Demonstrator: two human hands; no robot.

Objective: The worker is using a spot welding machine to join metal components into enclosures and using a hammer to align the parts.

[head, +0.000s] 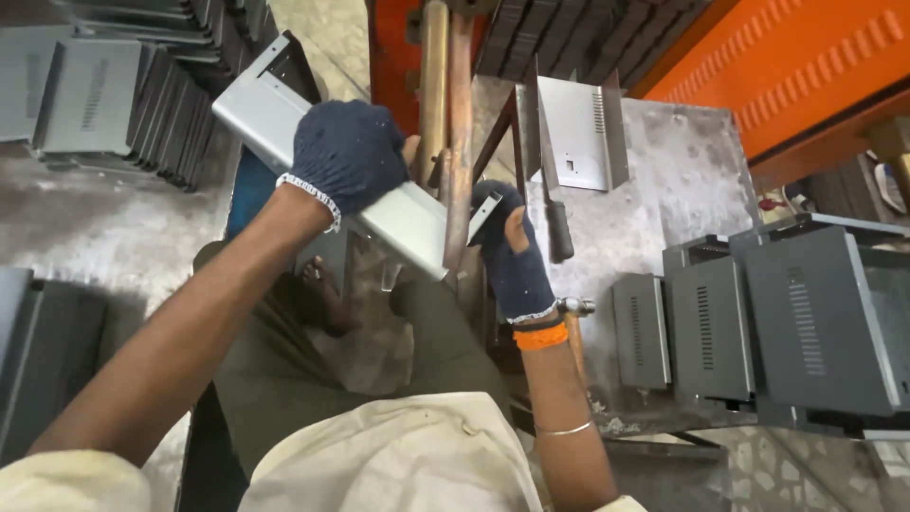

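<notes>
Head view: left hand grips grey sheet-metal panel mid-length, right hand holds its lower end, beside upright rusty bars; dark metal covers rest on workbench.

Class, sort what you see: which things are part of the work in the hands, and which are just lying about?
In hand:
- left hand
- right hand
- grey sheet-metal panel

Lying about:
- finished dark metal boxes
- bent panel on table
- knife
- stacked panels
</notes>
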